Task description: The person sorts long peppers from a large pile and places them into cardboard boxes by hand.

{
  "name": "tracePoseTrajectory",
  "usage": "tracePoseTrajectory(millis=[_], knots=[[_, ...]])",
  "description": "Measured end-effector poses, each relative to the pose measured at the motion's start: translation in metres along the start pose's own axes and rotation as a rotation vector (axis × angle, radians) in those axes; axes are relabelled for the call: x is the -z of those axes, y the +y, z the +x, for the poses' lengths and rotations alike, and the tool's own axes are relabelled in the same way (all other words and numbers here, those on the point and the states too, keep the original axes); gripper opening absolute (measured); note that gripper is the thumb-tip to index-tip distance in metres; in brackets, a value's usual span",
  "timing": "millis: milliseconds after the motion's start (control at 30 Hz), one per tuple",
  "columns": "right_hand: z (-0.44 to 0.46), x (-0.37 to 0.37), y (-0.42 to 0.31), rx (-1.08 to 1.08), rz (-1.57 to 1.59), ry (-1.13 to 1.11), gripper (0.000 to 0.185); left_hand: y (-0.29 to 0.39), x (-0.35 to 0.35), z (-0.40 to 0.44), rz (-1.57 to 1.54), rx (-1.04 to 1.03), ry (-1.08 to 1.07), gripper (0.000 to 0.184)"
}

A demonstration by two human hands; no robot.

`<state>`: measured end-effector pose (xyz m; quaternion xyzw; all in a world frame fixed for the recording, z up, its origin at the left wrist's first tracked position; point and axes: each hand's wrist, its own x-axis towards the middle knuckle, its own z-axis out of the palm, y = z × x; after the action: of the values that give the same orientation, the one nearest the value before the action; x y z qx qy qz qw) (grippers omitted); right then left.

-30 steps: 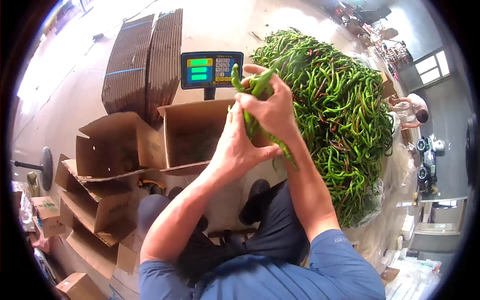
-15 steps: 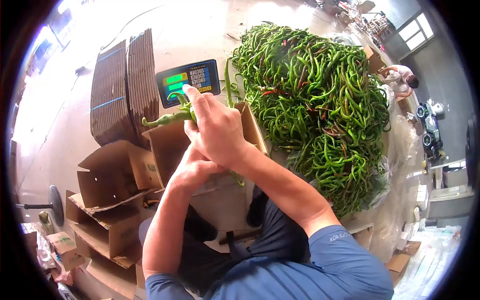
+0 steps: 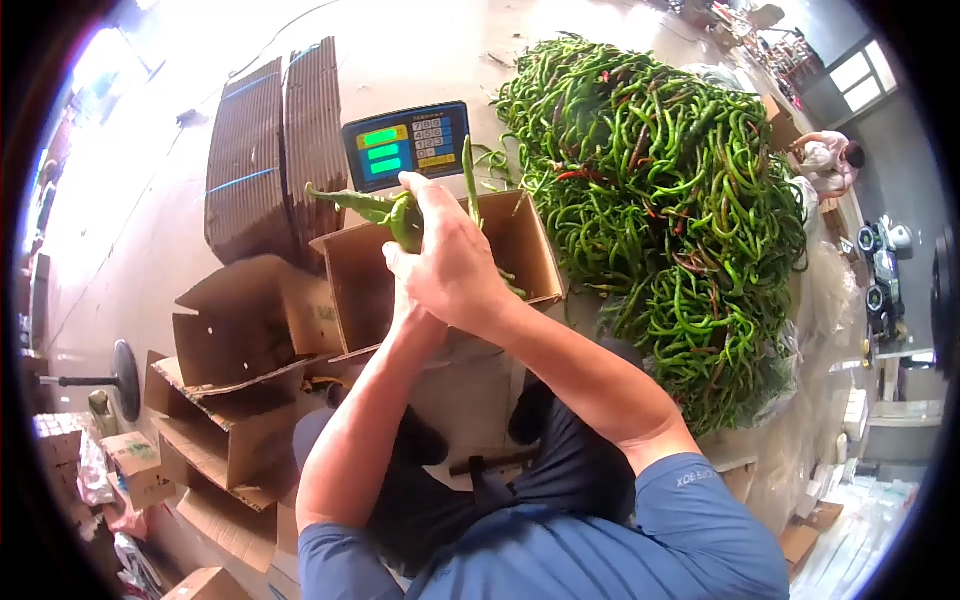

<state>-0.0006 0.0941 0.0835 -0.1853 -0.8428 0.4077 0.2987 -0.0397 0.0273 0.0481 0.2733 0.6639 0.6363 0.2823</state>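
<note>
i seemed to be bunching green peppers (image 3: 404, 224) over the open box (image 3: 357, 280), right hand (image 3: 458, 264) closed round them; left hand (image 3: 414, 304) lay beneath, its grip hidden; lowering them called for clearing the box's edges

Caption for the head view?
Right hand over left hand, green peppers held above an open box, pepper pile alongside.
</note>
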Motion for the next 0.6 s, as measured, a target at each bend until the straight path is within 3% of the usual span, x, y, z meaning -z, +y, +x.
tracePoseTrajectory(millis=[167,300,333,367,500,600], knots=[[0.015,0.017,0.003,-0.18,0.381,-0.244,0.084,-0.007,0.003,0.007,-0.342,-0.046,-0.041,0.055],[0.024,0.028,0.01,-0.459,1.038,-0.265,0.05,-0.021,0.007,0.01,-0.672,0.113,-0.121,0.052],[0.024,0.031,0.004,-0.575,1.238,-0.153,0.045,-0.014,0.008,0.006,-0.68,0.136,-0.123,0.047],[0.025,0.034,0.006,-0.576,1.296,-0.172,0.047,-0.012,0.005,0.007,-0.753,0.121,-0.118,0.033],[0.024,0.042,0.007,-0.493,1.213,-0.247,0.056,-0.011,0.013,0.004,-0.781,0.343,-0.047,0.02],[0.022,0.044,0.009,-0.418,1.059,-0.277,0.057,-0.026,0.02,0.01,-0.827,0.304,-0.183,0.022]])
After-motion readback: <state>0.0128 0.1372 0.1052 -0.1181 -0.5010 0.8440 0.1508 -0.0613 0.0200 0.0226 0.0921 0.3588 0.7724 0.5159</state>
